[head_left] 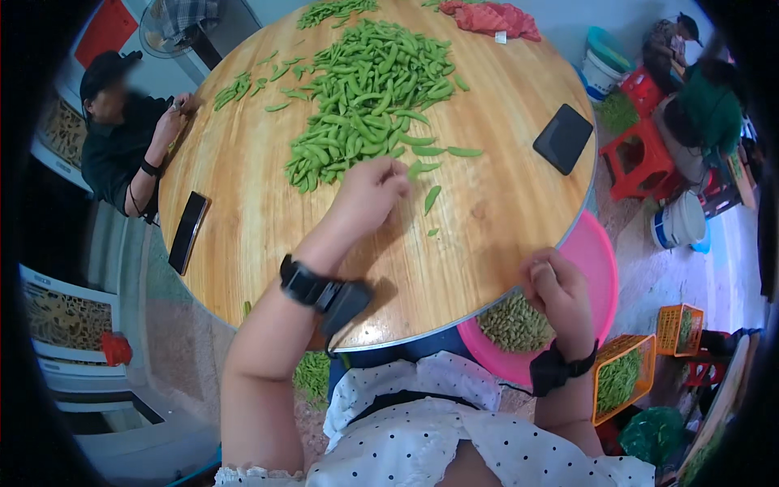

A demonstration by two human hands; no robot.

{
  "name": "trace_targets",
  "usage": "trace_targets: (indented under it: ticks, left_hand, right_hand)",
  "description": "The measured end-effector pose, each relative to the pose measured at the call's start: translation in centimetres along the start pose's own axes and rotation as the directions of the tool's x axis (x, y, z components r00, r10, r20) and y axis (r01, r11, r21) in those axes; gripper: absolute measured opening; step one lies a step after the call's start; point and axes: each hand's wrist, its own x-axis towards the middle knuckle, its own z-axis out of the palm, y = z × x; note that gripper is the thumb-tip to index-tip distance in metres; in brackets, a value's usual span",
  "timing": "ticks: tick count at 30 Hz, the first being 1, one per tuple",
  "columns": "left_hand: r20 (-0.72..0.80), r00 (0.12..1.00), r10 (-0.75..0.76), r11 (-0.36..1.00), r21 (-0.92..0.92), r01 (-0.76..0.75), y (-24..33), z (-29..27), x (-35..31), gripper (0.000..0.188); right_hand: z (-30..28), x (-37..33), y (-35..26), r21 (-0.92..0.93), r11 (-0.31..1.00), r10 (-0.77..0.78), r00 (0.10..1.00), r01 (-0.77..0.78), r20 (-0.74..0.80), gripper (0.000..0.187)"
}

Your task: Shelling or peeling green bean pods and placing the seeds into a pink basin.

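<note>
A large heap of green bean pods (377,77) is spread over the round wooden table. My left hand (369,195) is closed at the near edge of the heap, with a green bean pod (420,169) at its pinched fingertips. Just right of it lie a loose pod (432,200) and a small green scrap (432,233). My right hand (557,286) is closed at the table's near right edge, above a pink basin (599,260). Its curled fingers hide whatever may be in them. Pale green beans (515,323) cover the bottom of the basin.
Phones lie at the table's left (189,233) and right (563,139) sides. A red bag (495,19) rests at the far edge. Another person (122,134) works at the left. Red stools (637,162), white buckets (678,219) and an orange crate (623,380) stand at right.
</note>
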Motion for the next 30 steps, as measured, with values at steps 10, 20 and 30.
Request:
trace_targets:
  ticks: [10,20,30]
  left_hand:
    - [0.157,0.987,-0.024,0.92,-0.383,0.083,1.0,5.1,-10.9,0.017]
    - [-0.029,0.964,0.263,0.965,0.001,-0.263,0.5,6.6,-12.2,0.013]
    - [-0.108,0.923,0.37,0.929,0.02,-0.37,-0.8,8.0,-12.1,0.012]
  right_hand:
    - [5.1,1.7,0.7,0.197,0.979,-0.024,0.926,-0.055,0.376,0.027]
    - [5.1,0.1,1.0,0.205,0.978,-0.047,0.934,-0.029,0.355,0.029]
    - [5.7,-0.6,2.1,0.102,0.99,-0.115,0.977,0.098,0.181,0.023]
